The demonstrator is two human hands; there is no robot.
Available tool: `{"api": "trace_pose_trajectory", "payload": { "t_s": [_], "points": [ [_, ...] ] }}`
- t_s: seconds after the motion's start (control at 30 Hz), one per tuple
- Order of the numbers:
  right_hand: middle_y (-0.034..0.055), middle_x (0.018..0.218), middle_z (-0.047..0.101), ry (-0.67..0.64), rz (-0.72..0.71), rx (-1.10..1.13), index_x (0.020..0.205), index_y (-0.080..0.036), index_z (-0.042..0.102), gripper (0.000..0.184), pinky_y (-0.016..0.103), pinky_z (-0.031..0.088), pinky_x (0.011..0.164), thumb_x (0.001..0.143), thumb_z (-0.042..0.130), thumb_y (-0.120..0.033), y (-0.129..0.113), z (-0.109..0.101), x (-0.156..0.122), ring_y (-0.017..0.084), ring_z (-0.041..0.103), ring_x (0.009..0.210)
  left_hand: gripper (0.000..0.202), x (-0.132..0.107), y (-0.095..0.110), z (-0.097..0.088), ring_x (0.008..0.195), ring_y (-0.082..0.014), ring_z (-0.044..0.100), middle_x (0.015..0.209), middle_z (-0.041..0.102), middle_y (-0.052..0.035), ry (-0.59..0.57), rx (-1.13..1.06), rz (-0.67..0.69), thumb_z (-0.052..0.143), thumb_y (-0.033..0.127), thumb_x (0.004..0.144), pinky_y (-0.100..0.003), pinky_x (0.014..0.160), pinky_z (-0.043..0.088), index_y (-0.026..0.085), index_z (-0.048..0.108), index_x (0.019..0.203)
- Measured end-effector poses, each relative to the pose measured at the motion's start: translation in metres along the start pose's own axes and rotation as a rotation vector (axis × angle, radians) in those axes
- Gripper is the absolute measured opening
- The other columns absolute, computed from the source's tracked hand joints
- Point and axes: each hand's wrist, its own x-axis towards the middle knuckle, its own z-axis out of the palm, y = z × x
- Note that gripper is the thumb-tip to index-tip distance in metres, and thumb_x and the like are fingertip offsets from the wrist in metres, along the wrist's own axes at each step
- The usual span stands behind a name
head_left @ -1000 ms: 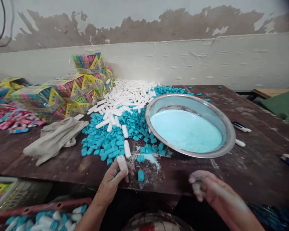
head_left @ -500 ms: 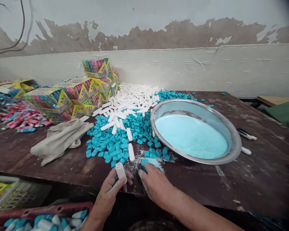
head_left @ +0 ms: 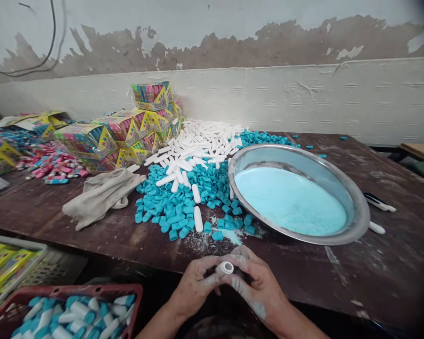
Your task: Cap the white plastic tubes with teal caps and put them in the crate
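Note:
Both hands meet at the table's front edge around a small white plastic bottle [head_left: 226, 268], its open round neck facing up toward me. My left hand [head_left: 198, 282] is closed on the bottle from the left. My right hand [head_left: 259, 282] has its thumb and fingers closed about it from the right, with pale blue powder on the thumb. Part of the bottle's body is hidden by fingers. Just beyond lie loose blue caps [head_left: 176, 219] and a single white bottle [head_left: 198, 219]. A wide metal basin [head_left: 361, 207] holding light blue powder [head_left: 289, 200] stands to the right.
A heap of white bottles [head_left: 208, 136] lies at the back. Left are a grey cloth [head_left: 102, 195] and stacked display packs [head_left: 88, 141]. Below the table edge, a red crate [head_left: 136, 301] holds capped bottles [head_left: 79, 313]. Spilled powder [head_left: 231, 235] marks the brown table [head_left: 127, 240].
My right hand has left the blue caps and come back to the bottle. The bottle has moved right and toward me, its neck now tilted to my view. The camera view has shifted left.

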Motion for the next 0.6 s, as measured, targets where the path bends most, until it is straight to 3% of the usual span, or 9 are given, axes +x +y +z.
{"api": "trace_pose_trajectory", "payload": {
  "t_s": [0.1,0.2,0.3,0.37,0.4,0.5,0.6],
  "points": [
    [0.0030,0.080,0.052,0.076,-0.081,-0.016,0.091,-0.022,0.067,0.013,0.024,0.046,0.069,0.084,0.057,-0.027,0.002,0.001,0.001,0.015,0.053,0.078,0.032,0.005,0.003,0.006,0.065,-0.0122,0.055,0.086,0.065,-0.0031,-0.018,0.067,0.006,0.060,0.038,0.079,-0.020,0.056,0.048,0.019,0.067,0.103],
    [0.0042,0.090,0.058,0.081,-0.131,-0.048,0.097,-0.023,0.064,0.016,0.024,0.047,0.075,0.086,0.052,-0.024,-0.005,-0.017,-0.002,0.016,0.056,0.085,0.036,0.006,0.001,0.002,0.080,-0.0164,0.061,0.097,0.067,-0.0038,0.110,0.224,0.045,0.062,0.035,0.076,-0.024,0.071,0.051,0.022,0.063,0.110],
    [0.0027,0.092,0.064,0.152,-0.093,-0.255,0.101,-0.023,0.060,0.017,0.022,0.047,0.076,0.087,0.051,-0.025,-0.020,-0.061,-0.006,0.015,0.060,0.085,0.032,0.002,-0.010,-0.016,0.088,-0.0173,0.063,0.101,0.067,-0.0042,0.367,0.407,0.166,0.059,0.034,0.078,-0.025,0.079,0.051,0.022,0.062,0.108],
    [0.0025,0.091,0.065,0.297,-0.082,-0.492,0.101,-0.023,0.060,0.018,0.022,0.046,0.076,0.087,0.052,-0.030,-0.028,-0.099,-0.001,0.016,0.061,0.084,0.027,0.000,-0.019,-0.032,0.087,-0.0168,0.064,0.098,0.068,-0.0041,0.519,0.513,0.255,0.056,0.035,0.080,-0.023,0.077,0.052,0.022,0.064,0.102],
    [0.0035,0.091,0.065,0.286,-0.054,-0.608,0.101,-0.022,0.060,0.020,0.024,0.046,0.075,0.088,0.049,-0.033,-0.030,-0.117,0.005,0.017,0.061,0.083,0.026,-0.001,-0.022,-0.040,0.088,-0.0168,0.064,0.097,0.069,-0.0038,0.581,0.562,0.296,0.056,0.035,0.079,-0.023,0.078,0.052,0.021,0.064,0.100],
    [0.0051,0.082,0.065,0.050,0.104,-0.925,0.088,-0.019,0.063,0.027,0.025,0.044,0.065,0.091,0.040,-0.032,-0.024,-0.157,0.035,0.018,0.061,0.077,0.023,0.001,-0.032,-0.056,0.091,-0.0167,0.064,0.095,0.069,-0.0024,0.699,0.683,0.388,0.057,0.034,0.079,-0.022,0.082,0.051,0.022,0.064,0.096],
    [0.0083,0.082,0.066,-0.300,0.251,-1.281,0.083,-0.016,0.065,0.020,0.027,0.042,0.063,0.087,0.045,-0.018,-0.005,-0.170,0.068,0.020,0.062,0.076,0.021,0.007,-0.041,-0.059,0.092,-0.0162,0.063,0.096,0.068,-0.0020,0.736,0.761,0.465,0.055,0.032,0.081,-0.023,0.084,0.050,0.022,0.063,0.097]
  ]
}}
